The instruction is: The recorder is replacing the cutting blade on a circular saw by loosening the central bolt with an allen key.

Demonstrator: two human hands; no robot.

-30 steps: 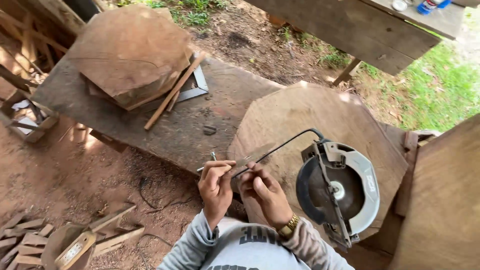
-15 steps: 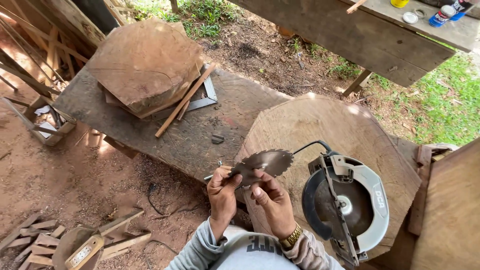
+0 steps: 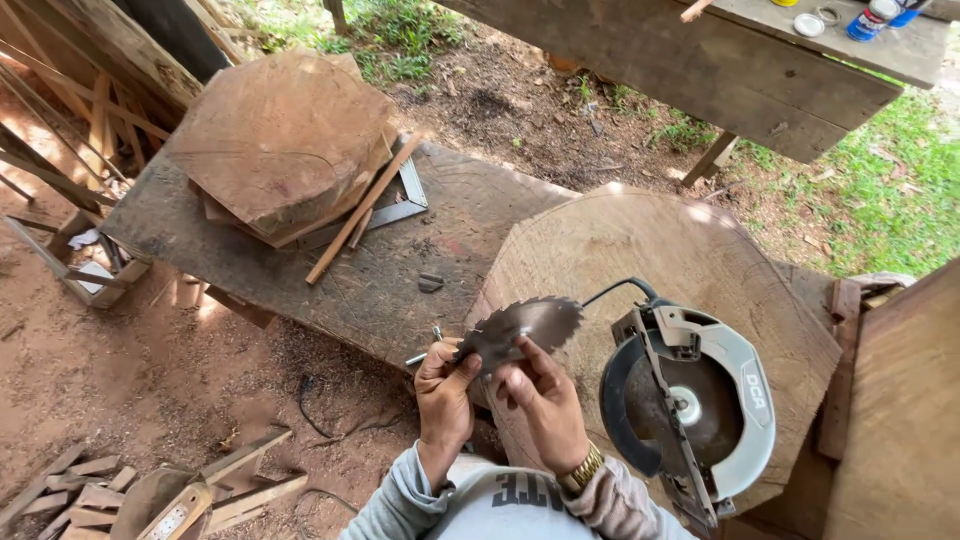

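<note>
Both my hands hold a round toothed saw blade (image 3: 528, 325) tilted over the edge of a large octagonal wood slab (image 3: 690, 270). My left hand (image 3: 443, 385) pinches the blade's lower left edge; a thin metal tool (image 3: 425, 350) pokes out beside it. My right hand (image 3: 540, 395), with a gold watch on the wrist, grips the blade from below with a finger laid across its face. A circular saw (image 3: 690, 400) lies on its side on the slab just right of my right hand, its blade seat bare.
A wooden workbench (image 3: 330, 280) carries a stack of octagonal slabs (image 3: 285, 140), a wooden stick and a metal square. Scrap wood pieces (image 3: 150, 490) lie on the red dirt at lower left. Another bench (image 3: 760, 50) with small containers stands at top right. Planks stand right.
The blade, seen edge-on a second ago, has been turned so its flat face shows. The view has shifted slightly; both hands stay in place on the blade.
</note>
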